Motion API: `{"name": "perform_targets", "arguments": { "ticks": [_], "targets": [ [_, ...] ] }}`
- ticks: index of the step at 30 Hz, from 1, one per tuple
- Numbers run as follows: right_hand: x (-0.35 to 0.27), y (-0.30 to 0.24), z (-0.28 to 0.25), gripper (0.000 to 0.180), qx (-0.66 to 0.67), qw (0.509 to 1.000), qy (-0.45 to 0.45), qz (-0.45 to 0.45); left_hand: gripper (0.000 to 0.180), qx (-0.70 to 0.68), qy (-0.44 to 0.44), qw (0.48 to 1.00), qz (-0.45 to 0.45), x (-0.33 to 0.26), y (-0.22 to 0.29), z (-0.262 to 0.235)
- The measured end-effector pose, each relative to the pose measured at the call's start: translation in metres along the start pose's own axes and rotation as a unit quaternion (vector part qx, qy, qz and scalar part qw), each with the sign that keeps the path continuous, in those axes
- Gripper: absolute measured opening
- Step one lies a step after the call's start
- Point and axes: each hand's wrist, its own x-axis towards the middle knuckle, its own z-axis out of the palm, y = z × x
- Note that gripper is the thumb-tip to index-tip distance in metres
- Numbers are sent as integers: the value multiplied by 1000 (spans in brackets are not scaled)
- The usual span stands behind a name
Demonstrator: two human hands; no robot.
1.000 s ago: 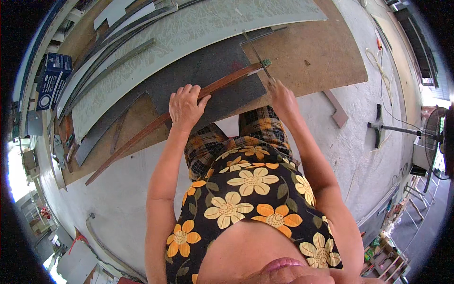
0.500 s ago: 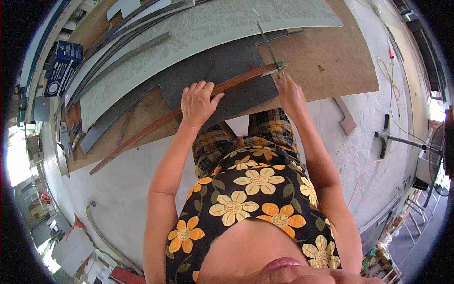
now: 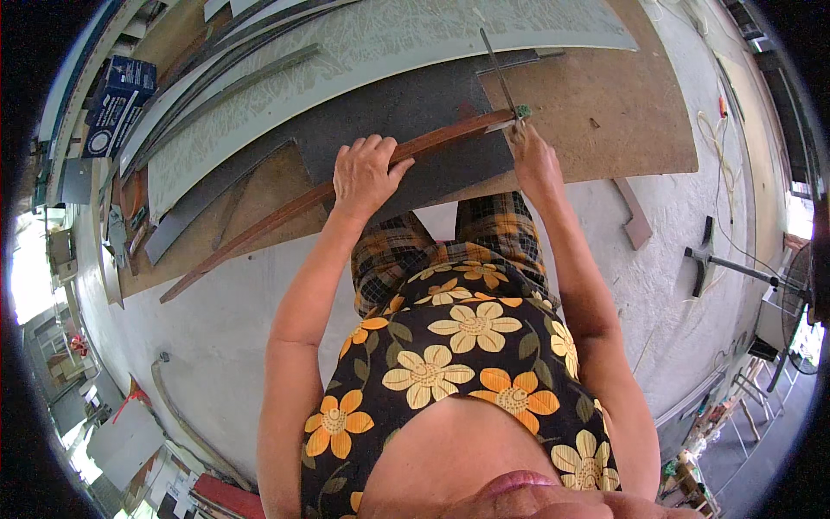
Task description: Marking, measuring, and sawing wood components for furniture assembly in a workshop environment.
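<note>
A long reddish-brown wooden strip (image 3: 268, 214) lies aslant over the board, its near left end jutting past the board's edge. My left hand (image 3: 367, 176) is closed over its middle, pressing it down with the thumb along the near side. At the strip's far right end, my right hand (image 3: 536, 157) grips the near end of a thin-bladed hand saw (image 3: 494, 65). The narrow dark blade crosses close to that end and points away from me. Its handle is mostly hidden in my fingers. A small green patch (image 3: 523, 111) shows at the strip's tip.
Beneath the strip are a dark sheet (image 3: 380, 112) and a brown board (image 3: 614, 112). A long pale patterned panel (image 3: 389, 39) and several thin strips lie beyond. A blue box (image 3: 121, 104) stands at the left. On the right are an angled wood piece (image 3: 635, 216) and a fan (image 3: 800, 285).
My right hand and the saw have shifted slightly away from me. My left hand stays on the strip. The whole view has also moved a little.
</note>
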Motion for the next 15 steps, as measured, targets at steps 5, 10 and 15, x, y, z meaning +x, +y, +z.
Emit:
{"name": "perform_targets", "arguments": {
  "ticks": [5,10,15],
  "targets": [
    [-43,52,22,34,41,998,19,-53,33,1,-15,999,-35,-7,3,1],
    [-71,56,6,32,71,996,16,-57,34,-10,5,1000,-15,-5,-1,-1],
    [7,1,9,32,22,999,17,18,34,-7,-13,1000,-8,-1,0,-3]
  ]
}}
